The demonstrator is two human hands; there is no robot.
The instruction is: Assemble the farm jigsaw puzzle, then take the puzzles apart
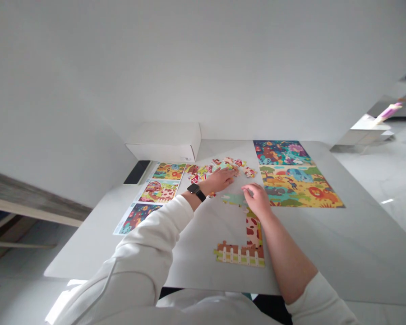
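Note:
My left hand (221, 178), with a black watch on its wrist, reaches into a heap of loose puzzle pieces (233, 166) at the table's middle; its fingers lie stretched over them. My right hand (257, 198) rests with curled fingers on a pale green piece (232, 199) at the top of a partly built puzzle. That partial puzzle (246, 250) forms an L shape of fence and spotted pieces running toward me.
A finished animal puzzle (292, 176) lies to the right. A picture sheet with three scenes (154, 192), a black phone (137, 172) and a white box (165, 141) lie at the left and back. The white table (325, 243) stands against a wall.

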